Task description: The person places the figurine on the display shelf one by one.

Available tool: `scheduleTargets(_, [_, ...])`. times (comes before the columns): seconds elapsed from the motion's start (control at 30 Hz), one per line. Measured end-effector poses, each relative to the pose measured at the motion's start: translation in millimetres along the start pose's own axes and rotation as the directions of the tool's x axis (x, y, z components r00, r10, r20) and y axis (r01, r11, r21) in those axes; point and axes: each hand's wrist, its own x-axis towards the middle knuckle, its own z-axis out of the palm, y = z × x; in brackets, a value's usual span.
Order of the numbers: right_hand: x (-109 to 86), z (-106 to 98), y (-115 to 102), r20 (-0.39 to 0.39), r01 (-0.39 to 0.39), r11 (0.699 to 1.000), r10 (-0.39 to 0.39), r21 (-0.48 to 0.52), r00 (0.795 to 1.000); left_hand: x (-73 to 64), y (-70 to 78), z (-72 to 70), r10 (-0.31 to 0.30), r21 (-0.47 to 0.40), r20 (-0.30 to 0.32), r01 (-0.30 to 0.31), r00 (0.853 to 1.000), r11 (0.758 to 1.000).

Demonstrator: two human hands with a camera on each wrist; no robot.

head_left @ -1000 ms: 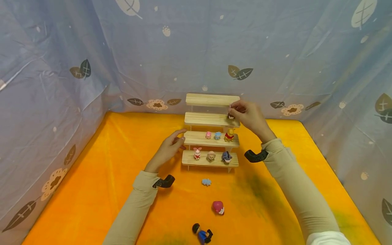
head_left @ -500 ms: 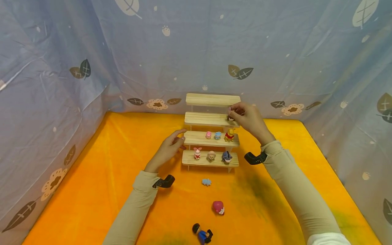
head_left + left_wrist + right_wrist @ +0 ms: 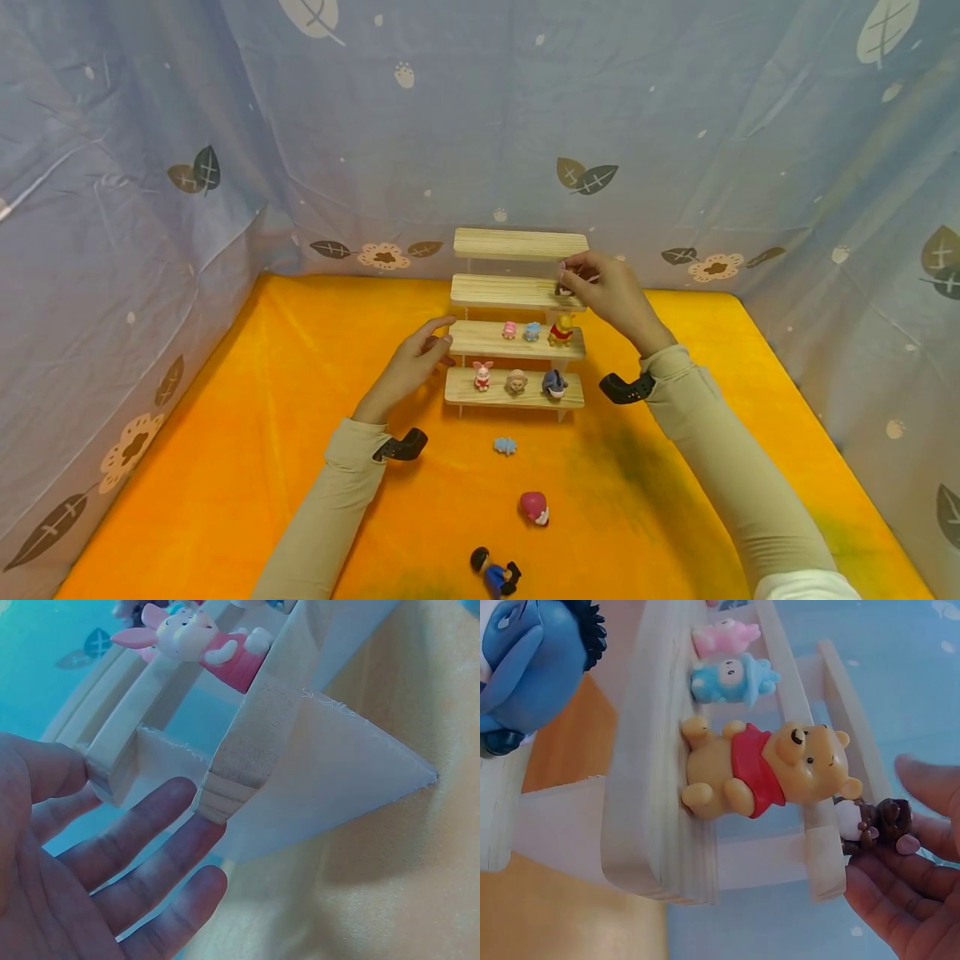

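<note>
My right hand [image 3: 611,290] holds a small dark-brown and white figurine [image 3: 874,823] at the right end of the third step of a wooden tiered shelf [image 3: 498,290]. In the right wrist view, my fingertips are at its head and side, and a Winnie-the-Pooh figure [image 3: 761,765] in a red shirt stands one step lower. My left hand [image 3: 408,362] is at the shelf's left side, fingers extended. In the left wrist view, its thumb and fingertips meet the ends of the two lower boards, near a Piglet figure [image 3: 217,649] on the lowest one.
Small pink [image 3: 509,331] and blue [image 3: 532,332] figures share Pooh's step. A tan round figure [image 3: 516,382] and an Eeyore figure [image 3: 554,384] stand on the lowest. On the orange cloth lie a light-blue piece [image 3: 506,446], a magenta figure [image 3: 534,507] and a blue-clothed doll [image 3: 495,572].
My right hand has come down very slightly with the brown figurine at the third step. My left hand stays where it was.
</note>
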Motion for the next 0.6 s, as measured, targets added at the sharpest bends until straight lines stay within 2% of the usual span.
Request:
scheduleTargets(0.1, [-0.7,-2,-1,0.003,0.008,1.0,-0.008,0.009,1.0,2.2,-4.1,0.0,0.004,0.006,0.0,-0.004,1.0,1.0])
scheduleTargets(0.17, [-1.5,-5,-3,-0.016,0.025,1.0,-0.025,0.005,1.0,7.1,-12.6,0.9,0.002,0.006,-0.001,-0.002,1.0,1.0])
scheduleTargets(0.33, [-5.3,-15,-11,-0.118,0.075,0.997,-0.076,-0.011,0.99,19.2,-36.8,3.3,-0.001,-0.007,-0.015,0.001,1.0,1.0])
scheduleTargets(0.47, [-10.3,-24,-23,-0.19,0.124,0.992,-0.123,-0.01,0.974,20.1,-42.1,4.0,0.012,0.002,-0.027,-0.012,1.0,1.0])
scheduleTargets(0.6, [-18.3,-29,-36,-0.22,0.173,0.985,-0.171,-0.011,0.961,19.3,-42.5,3.9,0.028,0.014,-0.036,-0.028,0.999,1.0])
